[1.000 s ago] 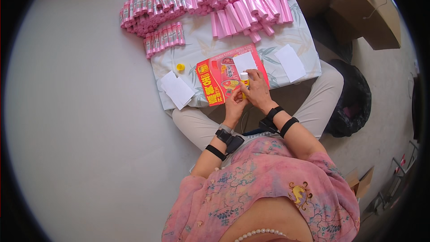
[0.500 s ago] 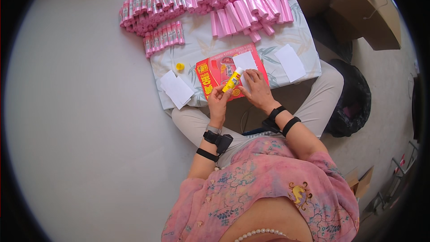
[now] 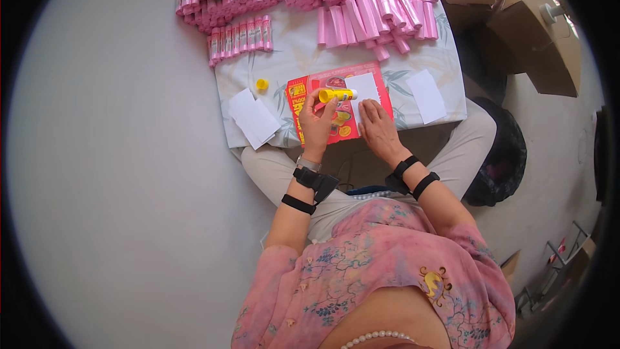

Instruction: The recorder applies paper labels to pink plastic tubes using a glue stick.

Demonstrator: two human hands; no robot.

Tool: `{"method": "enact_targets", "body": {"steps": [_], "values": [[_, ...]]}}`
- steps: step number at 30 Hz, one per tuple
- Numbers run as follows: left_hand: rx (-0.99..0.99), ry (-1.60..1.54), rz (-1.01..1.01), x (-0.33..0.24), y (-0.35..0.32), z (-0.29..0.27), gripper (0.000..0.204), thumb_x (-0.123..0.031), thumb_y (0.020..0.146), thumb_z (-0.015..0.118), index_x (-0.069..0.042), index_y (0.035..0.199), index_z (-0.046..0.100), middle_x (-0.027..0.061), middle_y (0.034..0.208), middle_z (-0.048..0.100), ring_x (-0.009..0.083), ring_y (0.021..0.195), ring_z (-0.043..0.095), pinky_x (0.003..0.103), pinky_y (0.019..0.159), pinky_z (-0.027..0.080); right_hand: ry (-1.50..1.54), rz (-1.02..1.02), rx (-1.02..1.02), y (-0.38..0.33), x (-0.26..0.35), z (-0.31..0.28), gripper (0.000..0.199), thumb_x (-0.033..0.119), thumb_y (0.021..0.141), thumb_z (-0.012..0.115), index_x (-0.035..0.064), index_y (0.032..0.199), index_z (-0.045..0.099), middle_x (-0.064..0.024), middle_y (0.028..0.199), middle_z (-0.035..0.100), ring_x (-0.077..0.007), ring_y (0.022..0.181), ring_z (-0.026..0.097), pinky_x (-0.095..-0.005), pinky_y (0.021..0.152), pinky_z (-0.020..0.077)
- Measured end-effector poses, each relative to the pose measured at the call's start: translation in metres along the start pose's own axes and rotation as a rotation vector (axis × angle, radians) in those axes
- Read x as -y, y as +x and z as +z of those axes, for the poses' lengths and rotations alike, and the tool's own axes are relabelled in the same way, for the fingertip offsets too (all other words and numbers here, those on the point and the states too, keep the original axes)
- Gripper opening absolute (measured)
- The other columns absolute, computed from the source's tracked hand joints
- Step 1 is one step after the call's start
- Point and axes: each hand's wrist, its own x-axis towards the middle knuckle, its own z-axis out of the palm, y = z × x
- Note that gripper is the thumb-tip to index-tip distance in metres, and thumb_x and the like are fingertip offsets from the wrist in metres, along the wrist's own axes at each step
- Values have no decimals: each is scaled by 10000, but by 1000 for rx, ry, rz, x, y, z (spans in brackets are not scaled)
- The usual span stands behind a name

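My left hand [image 3: 316, 126] is closed around a yellow glue stick [image 3: 338, 95], which lies nearly level with its white end over a white paper slip [image 3: 363, 87]. That slip rests on a red printed cardboard sheet [image 3: 299, 118]. With fingers stretched out, my right hand [image 3: 380, 130] lies on the lower part of the slip, holding nothing. A small yellow cap [image 3: 261, 84] stands on the table, left of the cardboard. Whether the glue stick touches the paper, I cannot tell.
A few white slips [image 3: 250, 118] lie left of the cardboard, more slips [image 3: 426, 95] to its right. Pink rolls [image 3: 371, 18] and labelled pink rolls [image 3: 240, 37] are heaped on the far side. Cardboard boxes [image 3: 539, 32] and a black bag [image 3: 500, 155] stand at the right.
The glue stick has swung from a slant to nearly level, its white end now pointing right. My right hand has flattened onto the slip. The whole view has shifted slightly.
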Motion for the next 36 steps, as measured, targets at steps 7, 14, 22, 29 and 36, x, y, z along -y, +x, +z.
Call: {"method": "enact_targets", "body": {"steps": [7,14,22,29,36], "values": [[169,296,194,-9,4,21,343,-98,909,734,-20,1219,609,161,1106,688,263,1013,699,358,856,551,-26,49,-51,-4,3,8,555,156,918,630,-43,1417,487,-180,1410,461,-332,1363,422,-422,1157,363],[234,482,317,-15,8,40,336,-83,896,734,-17,1199,603,171,1072,673,351,995,680,398,841,540,47,71,-89,-6,2,7,556,154,920,640,-41,1418,486,-176,1416,454,-332,1365,418,-416,1162,368],[242,629,374,3,15,55,331,-69,868,751,-18,1166,616,151,1109,642,326,1012,638,399,893,508,35,66,-122,-9,-5,17,568,176,922,641,-55,1418,491,-178,1444,465,-319,1383,418,-424,1179,360],[252,523,145,16,12,59,318,-86,889,746,-17,1174,622,142,1116,667,317,1008,661,379,881,524,20,54,-162,-11,-8,23,547,170,926,621,-51,1412,501,-175,1440,480,-314,1380,432,-419,1189,347],[246,570,212,14,12,62,317,-87,900,750,-20,1181,621,141,1110,680,305,990,675,370,853,541,40,78,-149,-12,-8,25,541,157,929,600,-54,1415,491,-174,1430,473,-305,1388,423,-417,1198,336]]}}
